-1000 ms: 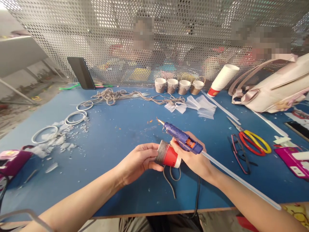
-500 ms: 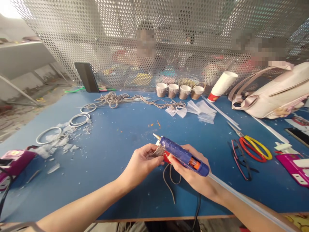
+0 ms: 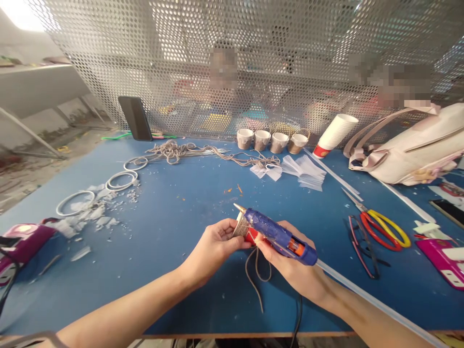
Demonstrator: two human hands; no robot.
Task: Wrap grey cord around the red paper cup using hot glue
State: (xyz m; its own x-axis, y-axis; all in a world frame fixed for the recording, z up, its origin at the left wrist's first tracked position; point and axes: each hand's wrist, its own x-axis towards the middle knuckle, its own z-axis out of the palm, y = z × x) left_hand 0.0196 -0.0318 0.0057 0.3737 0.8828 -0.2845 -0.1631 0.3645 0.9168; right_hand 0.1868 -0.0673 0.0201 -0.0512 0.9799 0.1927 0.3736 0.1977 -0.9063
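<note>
As the glue gun (image 3: 277, 233) crosses in front, most of the red cup (image 3: 250, 236) is hidden; it's at the near side of the table (image 3: 174, 217). L grip (image 3: 213, 245) is clamped on its cord-wrapped end, some fingertips out of view. R grip (image 3: 295, 273) is wrapped round the gun, handle hidden; can't tell if it pinches the cup too. Glue stick (image 3: 377, 300) & blk cable (image 3: 298, 316) run off the bottom edge.

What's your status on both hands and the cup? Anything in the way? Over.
Left hand gripping cord-wrapped paper cup. Right hand holding hot glue gun. Gun body blocks view of part of the cup.
</note>
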